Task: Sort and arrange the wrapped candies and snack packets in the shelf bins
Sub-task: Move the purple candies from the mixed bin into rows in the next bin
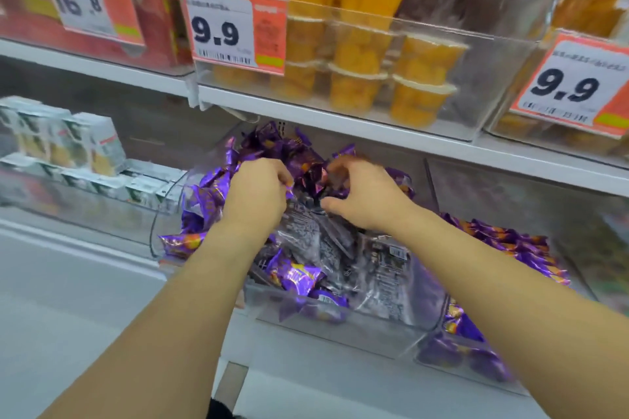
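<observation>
A clear plastic bin [340,325] on the lower shelf holds several purple wrapped candies [296,277] and a large clear bag [306,231] printed with dark text. My left hand [253,196] and my right hand [366,196] are both inside the bin, side by side. Each hand's fingers curl on the top edge of the clear bag, among the purple candies at the back [272,146]. The fingertips are blurred and partly hidden by wrappers. A second bin to the right [476,360] holds more purple candies [510,245].
The upper shelf carries a clear bin of orange fruit cups [360,54] with a 9.9 price tag [235,31], another 9.9 tag [571,85] at right and a 16.8 tag [85,0] at left. White and green boxes [68,143] stand at lower left.
</observation>
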